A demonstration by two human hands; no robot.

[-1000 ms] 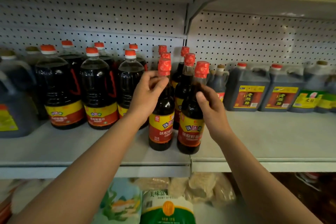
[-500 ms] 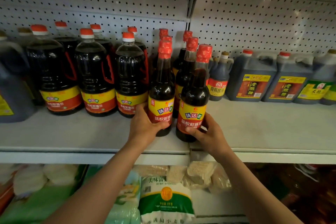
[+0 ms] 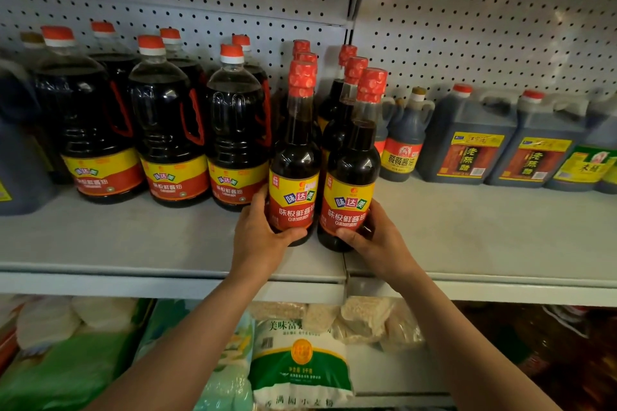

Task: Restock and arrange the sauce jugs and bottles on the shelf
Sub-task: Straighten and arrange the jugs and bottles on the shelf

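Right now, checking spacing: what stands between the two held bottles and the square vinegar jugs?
Head view: one small double-handled brown bottle, set back; the shelf in front is bare.

Both arms extended forward; left grip (image 3: 263,237), right grip (image 3: 374,240) each clasped, thumbs frontward.

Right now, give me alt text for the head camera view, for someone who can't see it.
Two bare hands each hold the base of a tall red-capped soy sauce bottle, left hand and right hand, standing side by side at the front of a grey shelf. Large jugs stand to their left, squarer ones to the right.
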